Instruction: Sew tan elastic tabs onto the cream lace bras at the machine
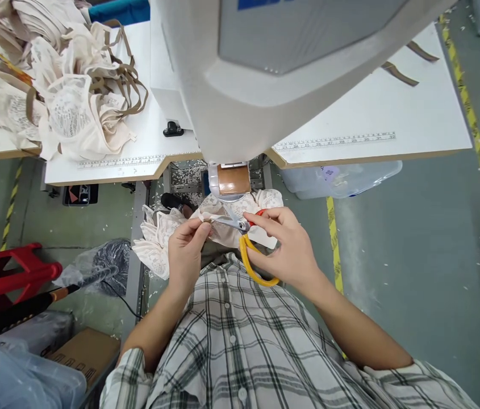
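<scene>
In front of my chest, my right hand (pixel 284 244) grips a pair of scissors (pixel 246 233) with one yellow and one red handle loop. Its blades are apart and point left toward my other hand. Thumb and fingers of my left hand (pixel 188 247) pinch the edge of a cream lace bra (pixel 158 241), close to the blade tips. Whether the blades touch the fabric I cannot tell. The garment hangs across my lap, just below the sewing machine's end (pixel 229 182), and my hands hide part of it.
A white sewing machine (pixel 240 85) overhangs the white table (pixel 350 119). Cream lace bras with brown straps (pixel 71 108) are heaped at left. Two brown strips (pixel 399 74) lie at right. A clear plastic bin (pixel 337 179) is under the table; a red stool (pixel 9 272) stands at left.
</scene>
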A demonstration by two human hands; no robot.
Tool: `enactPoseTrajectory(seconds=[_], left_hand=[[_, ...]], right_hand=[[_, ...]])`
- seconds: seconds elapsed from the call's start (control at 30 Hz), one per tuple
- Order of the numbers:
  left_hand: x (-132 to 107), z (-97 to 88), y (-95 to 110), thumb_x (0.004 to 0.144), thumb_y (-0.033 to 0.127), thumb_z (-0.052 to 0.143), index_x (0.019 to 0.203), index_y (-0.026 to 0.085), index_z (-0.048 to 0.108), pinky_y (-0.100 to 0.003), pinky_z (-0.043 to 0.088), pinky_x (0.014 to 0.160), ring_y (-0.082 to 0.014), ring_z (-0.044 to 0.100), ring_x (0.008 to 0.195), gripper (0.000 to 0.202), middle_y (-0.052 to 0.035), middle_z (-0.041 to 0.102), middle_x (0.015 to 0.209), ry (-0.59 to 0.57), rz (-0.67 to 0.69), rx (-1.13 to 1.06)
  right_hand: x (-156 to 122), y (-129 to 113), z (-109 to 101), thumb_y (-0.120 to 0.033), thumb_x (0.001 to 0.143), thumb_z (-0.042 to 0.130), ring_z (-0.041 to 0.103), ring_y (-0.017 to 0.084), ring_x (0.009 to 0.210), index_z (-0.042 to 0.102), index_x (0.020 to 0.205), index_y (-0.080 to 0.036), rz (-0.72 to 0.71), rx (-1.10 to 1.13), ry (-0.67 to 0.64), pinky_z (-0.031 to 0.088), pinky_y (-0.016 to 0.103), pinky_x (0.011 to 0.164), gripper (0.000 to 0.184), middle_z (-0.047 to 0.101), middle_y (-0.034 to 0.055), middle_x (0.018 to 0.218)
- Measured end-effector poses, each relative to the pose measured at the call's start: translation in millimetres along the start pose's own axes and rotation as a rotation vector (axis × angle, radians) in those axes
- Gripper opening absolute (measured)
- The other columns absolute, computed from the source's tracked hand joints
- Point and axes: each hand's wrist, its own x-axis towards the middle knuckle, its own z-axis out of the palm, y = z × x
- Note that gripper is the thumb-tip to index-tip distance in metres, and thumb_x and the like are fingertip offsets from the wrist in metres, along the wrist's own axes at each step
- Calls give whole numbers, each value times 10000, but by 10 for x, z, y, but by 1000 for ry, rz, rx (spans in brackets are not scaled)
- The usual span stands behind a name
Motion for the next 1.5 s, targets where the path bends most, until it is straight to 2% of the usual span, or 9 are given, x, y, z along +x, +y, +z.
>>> enactPoseTrajectory(seconds=[0.13, 0.33, 0.57, 0.7, 0.93, 1.03, 1.2, 1.33, 1.5], left_hand=[[-20, 25, 24, 829, 296, 737, 942, 232, 774, -215, 503, 721, -98, 574, 732, 135, 0, 690, 840, -26, 24, 8], [-24, 14, 12, 824, 263, 737, 948, 235, 775, -238, 519, 768, -124, 615, 823, 132, -17, 700, 941, -22, 75, 47], [-11, 2, -52, 831, 264, 721, 934, 247, 774, -369, 524, 936, -212, 646, 1030, 117, -48, 705, 1037, -61, 158, 77], [11, 30, -58, 834, 295, 716, 966, 254, 773, -349, 533, 906, -197, 657, 980, 149, -45, 711, 1039, -46, 141, 87], [14, -1, -43, 824, 303, 729, 986, 249, 764, -220, 518, 666, -95, 579, 665, 174, 8, 694, 837, -24, 44, 51], [17, -26, -54, 827, 297, 727, 998, 253, 762, -225, 526, 646, -102, 585, 674, 180, 2, 693, 860, -38, 49, 54], [47, -41, -78, 836, 304, 718, 982, 248, 765, -319, 555, 827, -191, 657, 945, 163, -42, 706, 997, -55, 137, 94], [51, -50, -119, 834, 287, 723, 961, 256, 769, -364, 524, 921, -197, 660, 974, 138, -41, 714, 982, -55, 196, 97], [8, -62, -154, 832, 281, 727, 933, 258, 774, -379, 510, 953, -206, 658, 1008, 114, -44, 719, 1001, -62, 194, 93]], right_hand=[[17, -82, 15, -306, 733, 697, 620, 223, 959, 688, 1194, -253, -72, -49, 11, 552, 367, 758, 463, 594, 65, 1031], [68, -131, 46, -333, 747, 695, 621, 201, 917, 699, 1181, -237, -88, -83, 0, 536, 334, 726, 445, 593, 65, 1034], [113, -151, 45, -326, 712, 696, 612, 221, 896, 675, 1207, -234, -83, -53, -67, 535, 372, 730, 504, 577, 78, 1039], [153, -201, 78, -328, 724, 687, 605, 238, 925, 662, 1212, -241, -79, -34, -63, 535, 388, 747, 496, 568, 90, 1051], [162, -212, 121, -347, 732, 684, 601, 240, 951, 663, 1222, -218, -81, -27, -52, 533, 396, 783, 507, 558, 97, 1055], [154, -201, 133, -346, 723, 689, 602, 242, 958, 664, 1221, -219, -81, -28, -56, 532, 403, 791, 514, 558, 98, 1060], [160, -204, 157, -331, 708, 695, 606, 250, 964, 670, 1199, -234, -52, -4, -50, 532, 411, 799, 501, 565, 91, 1052], [150, -200, 171, -318, 681, 704, 604, 248, 972, 674, 1202, -240, -44, 27, -48, 532, 415, 814, 528, 558, 80, 1051], [81, -152, 159, -311, 663, 712, 604, 250, 991, 682, 1193, -261, -13, 39, -58, 541, 410, 803, 534, 561, 70, 1050]])
